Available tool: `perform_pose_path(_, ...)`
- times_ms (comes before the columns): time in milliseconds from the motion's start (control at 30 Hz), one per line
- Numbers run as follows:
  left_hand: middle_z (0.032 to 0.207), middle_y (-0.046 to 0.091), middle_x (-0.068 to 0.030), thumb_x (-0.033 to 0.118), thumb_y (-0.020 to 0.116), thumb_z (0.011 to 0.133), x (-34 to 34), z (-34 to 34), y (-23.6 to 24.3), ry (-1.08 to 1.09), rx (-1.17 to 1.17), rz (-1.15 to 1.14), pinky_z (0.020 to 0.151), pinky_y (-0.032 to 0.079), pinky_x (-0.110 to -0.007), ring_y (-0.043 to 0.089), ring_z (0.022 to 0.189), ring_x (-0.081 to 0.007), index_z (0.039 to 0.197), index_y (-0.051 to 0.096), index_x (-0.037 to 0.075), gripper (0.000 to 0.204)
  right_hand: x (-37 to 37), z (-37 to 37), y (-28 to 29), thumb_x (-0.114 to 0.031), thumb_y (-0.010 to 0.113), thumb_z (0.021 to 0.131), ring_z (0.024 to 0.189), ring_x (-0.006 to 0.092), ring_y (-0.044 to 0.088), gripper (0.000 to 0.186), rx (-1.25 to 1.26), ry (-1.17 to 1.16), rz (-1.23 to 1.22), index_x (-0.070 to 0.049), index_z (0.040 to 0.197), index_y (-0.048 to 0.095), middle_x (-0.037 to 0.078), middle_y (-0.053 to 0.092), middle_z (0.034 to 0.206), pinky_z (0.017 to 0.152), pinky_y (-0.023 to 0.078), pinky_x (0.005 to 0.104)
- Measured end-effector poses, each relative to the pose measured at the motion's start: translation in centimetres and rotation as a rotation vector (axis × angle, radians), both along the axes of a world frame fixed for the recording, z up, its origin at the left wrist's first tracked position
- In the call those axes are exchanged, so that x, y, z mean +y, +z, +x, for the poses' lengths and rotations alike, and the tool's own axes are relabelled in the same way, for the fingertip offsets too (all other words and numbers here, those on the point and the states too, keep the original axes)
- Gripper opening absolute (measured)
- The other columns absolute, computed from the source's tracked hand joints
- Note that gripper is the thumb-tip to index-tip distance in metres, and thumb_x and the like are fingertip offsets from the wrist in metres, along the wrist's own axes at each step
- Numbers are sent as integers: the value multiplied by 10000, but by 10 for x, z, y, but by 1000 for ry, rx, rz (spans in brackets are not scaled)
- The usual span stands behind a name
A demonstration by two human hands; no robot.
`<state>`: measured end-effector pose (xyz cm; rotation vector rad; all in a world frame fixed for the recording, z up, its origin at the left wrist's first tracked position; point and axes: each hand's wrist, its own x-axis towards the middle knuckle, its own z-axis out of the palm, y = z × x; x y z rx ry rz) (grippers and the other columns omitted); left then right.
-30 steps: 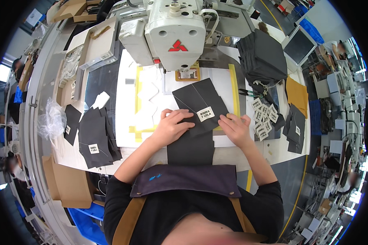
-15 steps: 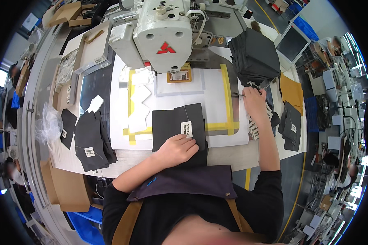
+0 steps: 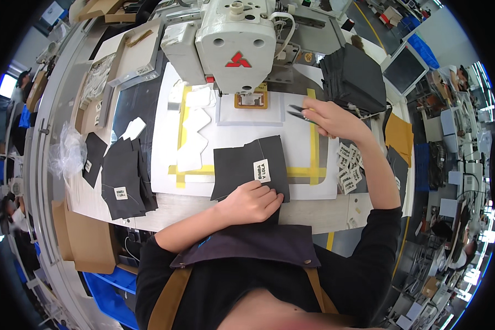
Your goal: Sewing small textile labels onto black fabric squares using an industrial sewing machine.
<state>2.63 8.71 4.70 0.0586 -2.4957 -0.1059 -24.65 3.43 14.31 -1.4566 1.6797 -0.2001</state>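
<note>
A black fabric panel (image 3: 231, 165) with a white label (image 3: 262, 171) is laid near the table's front edge, before a white sewing machine (image 3: 236, 47). Its lower part is covered by the left hand (image 3: 253, 202), whose fingers are curled in just below the label; whether cloth or thread is pinched there cannot be told. Dark-bladed thread snips (image 3: 298, 112) are gripped in the right hand (image 3: 334, 119), raised above and to the right of the panel, blades parted and pointed leftward. If the blades are brought down carelessly, the cloth could be nicked, the label's edge caught or the left fingers cut, since all lie close together. The panel could also be skewed or creased, as it seems to be steadied by one hand only. A thin pale line (image 3: 261, 147) is seen above the label, but whether it is loose thread or stitching is hard to make out. The snips' handles are mostly hidden by the right hand, and the panel's near edge is blocked from view.
</note>
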Motion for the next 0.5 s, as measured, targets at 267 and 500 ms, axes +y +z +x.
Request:
perform_pose_path(267, 691, 544, 15, 78, 663, 685, 3, -20, -4, -33, -4, -20, 553, 399, -241, 536, 611, -105, 886, 683, 28, 208, -45, 17, -81, -410, 483, 980, 705, 142, 527, 394, -40, 287, 145, -42, 952, 620, 28, 642, 910, 717, 457, 311)
perform_pose_path(500, 665, 520, 18, 81, 669, 703, 3, -22, -10, -56, -35, -14, 558, 412, -240, 546, 617, -99, 875, 684, 34, 179, -56, 20, -95, -390, 650, 887, 718, 135, 536, 358, -103, 231, 186, -65, 972, 527, 54, 579, 866, 684, 456, 291)
